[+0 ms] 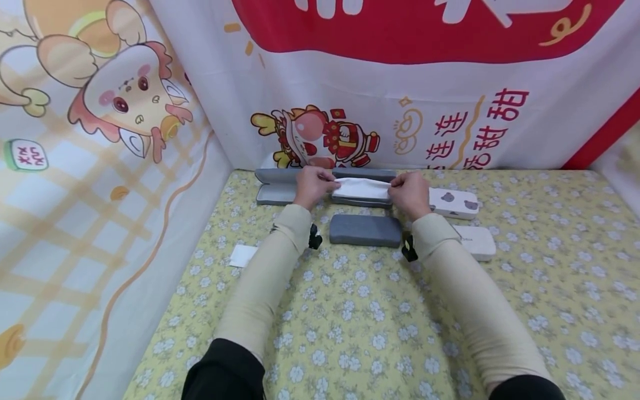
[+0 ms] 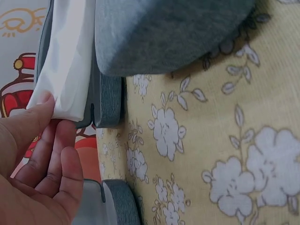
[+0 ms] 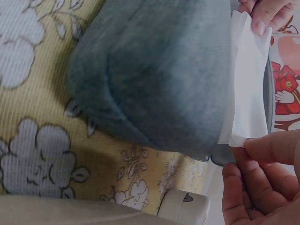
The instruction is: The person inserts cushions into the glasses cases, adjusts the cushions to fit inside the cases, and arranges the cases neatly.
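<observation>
A white folded cloth [image 1: 362, 188] is stretched lengthwise over an open grey glasses case [image 1: 362, 203] at the back of the table. My left hand [image 1: 312, 188] pinches its left end, thumb [image 2: 42, 104] on top and fingers beneath. At the opposite end, my right hand [image 1: 411, 194] pinches the cloth [image 3: 251, 89] between thumb and fingers. The cloth hides most of the case's inside. Directly in front lies a closed grey glasses case [image 1: 365, 230], between my two wrists. Another open grey case [image 1: 276, 193] sits left of my left hand.
Right of my right hand lies a white case with bear prints [image 1: 454, 202]. Nearer, a plain white case [image 1: 476, 243] is partly behind my right sleeve. A small white piece [image 1: 242, 255] lies by my left forearm. Printed fabric [image 1: 320, 83] hangs along the table's back edge.
</observation>
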A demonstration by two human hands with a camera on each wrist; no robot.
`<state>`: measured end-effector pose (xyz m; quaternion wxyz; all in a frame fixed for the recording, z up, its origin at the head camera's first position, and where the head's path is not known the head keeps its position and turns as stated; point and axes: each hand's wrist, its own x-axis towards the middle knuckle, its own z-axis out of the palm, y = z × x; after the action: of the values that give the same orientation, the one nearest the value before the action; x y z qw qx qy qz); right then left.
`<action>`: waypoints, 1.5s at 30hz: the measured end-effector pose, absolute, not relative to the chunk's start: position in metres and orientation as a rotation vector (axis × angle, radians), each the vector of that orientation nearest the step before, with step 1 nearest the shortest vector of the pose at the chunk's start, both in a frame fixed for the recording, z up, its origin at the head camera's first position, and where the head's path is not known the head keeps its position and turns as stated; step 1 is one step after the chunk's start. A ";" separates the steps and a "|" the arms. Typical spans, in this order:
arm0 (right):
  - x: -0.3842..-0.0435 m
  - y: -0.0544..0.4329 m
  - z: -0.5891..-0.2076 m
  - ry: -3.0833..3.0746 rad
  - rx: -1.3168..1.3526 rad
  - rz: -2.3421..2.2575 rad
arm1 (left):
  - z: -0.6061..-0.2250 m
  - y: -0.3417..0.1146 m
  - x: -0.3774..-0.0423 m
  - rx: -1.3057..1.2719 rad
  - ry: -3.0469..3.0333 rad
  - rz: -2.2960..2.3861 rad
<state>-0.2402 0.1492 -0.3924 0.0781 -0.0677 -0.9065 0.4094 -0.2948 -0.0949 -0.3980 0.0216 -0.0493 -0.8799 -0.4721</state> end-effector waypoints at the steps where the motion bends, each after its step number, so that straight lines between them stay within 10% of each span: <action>1: -0.240 0.149 -0.393 -2.716 -0.202 1.216 | -0.398 -0.094 -0.295 -0.155 -2.728 -1.455; 45: -0.250 0.145 -0.406 -2.816 -0.234 0.999 | -0.417 -0.078 -0.305 0.002 -2.841 -1.210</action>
<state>-0.2504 0.1447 -0.4059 0.0723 -0.0779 -0.9371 0.3325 -0.3052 -0.0777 -0.4169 0.0266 0.0006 -0.9197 -0.3917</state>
